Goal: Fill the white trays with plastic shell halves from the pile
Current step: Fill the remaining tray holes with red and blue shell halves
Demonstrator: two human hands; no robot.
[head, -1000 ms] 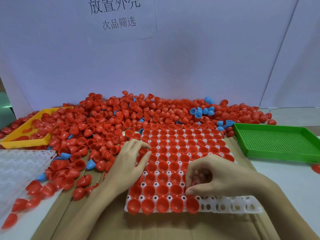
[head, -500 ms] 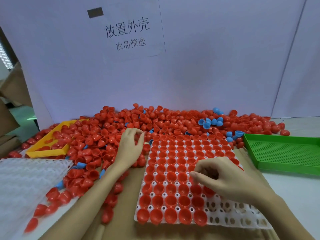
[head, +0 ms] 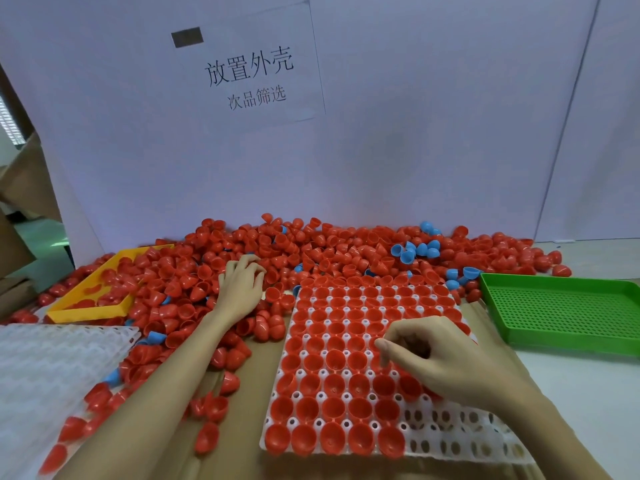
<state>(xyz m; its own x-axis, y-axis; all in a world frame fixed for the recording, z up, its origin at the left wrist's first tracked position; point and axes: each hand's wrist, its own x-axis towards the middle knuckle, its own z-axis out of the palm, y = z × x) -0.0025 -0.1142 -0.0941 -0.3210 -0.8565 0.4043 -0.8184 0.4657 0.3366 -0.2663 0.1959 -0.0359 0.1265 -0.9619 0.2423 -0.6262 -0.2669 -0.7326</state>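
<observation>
A big pile of red shell halves [head: 311,247] with a few blue ones [head: 415,249] lies along the back of the table. The white tray [head: 485,445] in front of it holds red halves in most slots; its near right slots are bare. My left hand [head: 240,289] reaches into the pile left of the tray, fingers curled over red halves. My right hand [head: 446,362] hovers low over the tray's right middle, thumb and curled fingers pinching a red half at the slots. Its palm hides the slots beneath.
More white trays [head: 52,375] are stacked at the near left. A yellow tray [head: 86,311], partly buried in red halves, sits at the left, and a green mesh tray [head: 561,317] at the right. Cardboard [head: 242,427] lies under the work tray. A white backboard carries a paper sign [head: 256,74].
My left hand left the tray's left edge and moved up into the pile. My right hand shifted from the near row toward the tray's right middle. The camera tilted up.
</observation>
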